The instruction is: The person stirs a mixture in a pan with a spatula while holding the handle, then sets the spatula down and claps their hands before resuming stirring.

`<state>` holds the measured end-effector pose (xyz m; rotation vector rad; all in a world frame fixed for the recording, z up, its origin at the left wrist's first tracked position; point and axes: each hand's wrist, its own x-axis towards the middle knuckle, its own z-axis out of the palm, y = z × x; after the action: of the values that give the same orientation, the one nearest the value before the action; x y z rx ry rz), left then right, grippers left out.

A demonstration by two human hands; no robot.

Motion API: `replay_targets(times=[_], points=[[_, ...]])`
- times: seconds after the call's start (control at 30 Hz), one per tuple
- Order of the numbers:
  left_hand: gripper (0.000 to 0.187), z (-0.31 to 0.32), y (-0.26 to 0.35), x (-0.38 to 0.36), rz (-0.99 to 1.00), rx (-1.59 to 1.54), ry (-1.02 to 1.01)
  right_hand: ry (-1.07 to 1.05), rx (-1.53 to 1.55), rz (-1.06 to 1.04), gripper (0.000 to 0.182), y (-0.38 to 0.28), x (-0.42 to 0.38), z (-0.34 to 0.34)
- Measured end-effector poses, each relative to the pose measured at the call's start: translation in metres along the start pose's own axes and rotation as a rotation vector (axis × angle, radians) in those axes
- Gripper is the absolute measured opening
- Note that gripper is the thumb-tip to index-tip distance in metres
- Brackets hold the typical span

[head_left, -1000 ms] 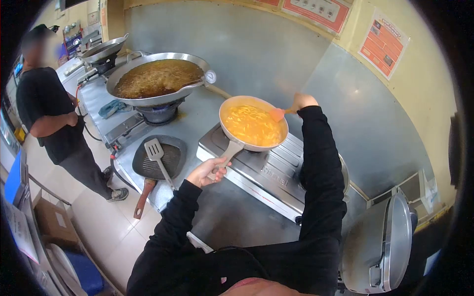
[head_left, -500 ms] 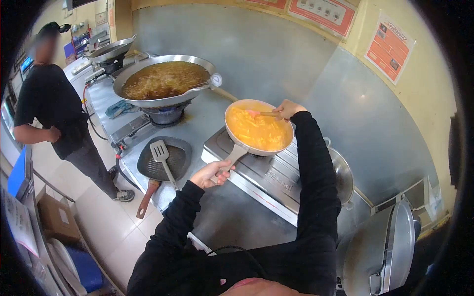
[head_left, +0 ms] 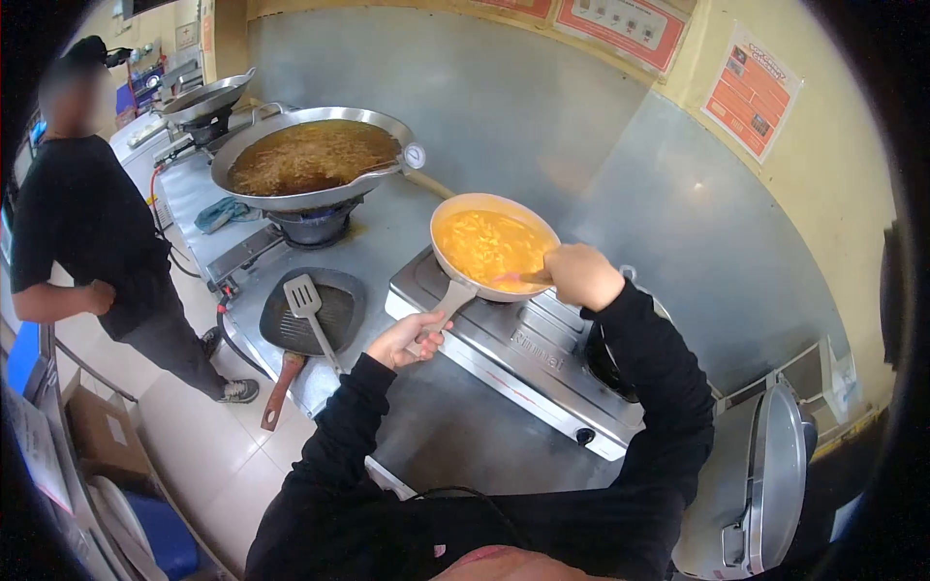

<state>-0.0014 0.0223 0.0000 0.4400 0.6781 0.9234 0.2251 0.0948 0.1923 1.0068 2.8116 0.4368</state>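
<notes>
A pale frying pan [head_left: 481, 206] full of yellow scrambled egg [head_left: 489, 245] sits on a steel stove [head_left: 523, 349]. My left hand [head_left: 412, 338] grips the end of the pan's grey handle [head_left: 448, 304]. My right hand [head_left: 578, 275] is at the pan's near right rim, closed on a spatula [head_left: 518, 279] whose orange tip lies in the egg. Both arms wear black sleeves.
A large wok of brown liquid [head_left: 310, 155] stands on a burner at the back left. A dark griddle pan with a slotted turner [head_left: 308, 312] lies left of the stove. Another person in black [head_left: 87, 232] stands at far left. A steel lid [head_left: 775, 474] is at right.
My right hand has drawn the spatula from the pan's far side to its near right rim. The left hand kept its hold on the handle. The other person shifted slightly.
</notes>
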Motion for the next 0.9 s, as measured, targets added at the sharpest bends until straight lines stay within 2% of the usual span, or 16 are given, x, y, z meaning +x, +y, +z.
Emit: replay_targets(times=[0.13, 0.17, 0.27, 0.37, 0.47, 0.6, 0.7, 0.8, 0.9], points=[[0.026, -0.002, -0.002, 0.002, 0.010, -0.002, 0.003, 0.135, 0.036, -0.003, 0.009, -0.009, 0.000, 0.026], [0.026, 0.001, -0.001, 0.000, 0.006, -0.002, 0.016, 0.104, -0.026, 0.008, 0.019, -0.007, 0.006, 0.035], [0.026, 0.005, 0.000, -0.003, 0.003, -0.024, -0.011, 0.122, 0.004, 0.100, 0.022, -0.003, 0.033, 0.052], [0.026, 0.008, 0.000, -0.005, 0.005, -0.008, 0.039, 0.181, -0.024, 0.198, 0.025, 0.013, 0.066, 0.078], [0.027, 0.008, 0.000, -0.006, 0.014, 0.005, 0.056, 0.187, -0.007, 0.178, 0.029, 0.025, 0.075, 0.075], [0.028, 0.002, -0.001, -0.003, 0.017, -0.002, 0.002, 0.198, 0.125, 0.360, 0.031, 0.076, 0.093, 0.102], [0.028, 0.003, 0.001, -0.004, 0.011, -0.002, 0.009, 0.067, 0.261, 0.405, 0.029, 0.093, 0.070, 0.057], [0.029, 0.008, 0.001, -0.006, 0.006, -0.030, 0.039, 0.054, 0.277, 0.331, 0.028, 0.089, 0.029, 0.008], [0.030, 0.022, 0.000, -0.017, 0.003, -0.084, 0.080, -0.009, 0.172, 0.245, 0.027, 0.071, 0.000, -0.009]])
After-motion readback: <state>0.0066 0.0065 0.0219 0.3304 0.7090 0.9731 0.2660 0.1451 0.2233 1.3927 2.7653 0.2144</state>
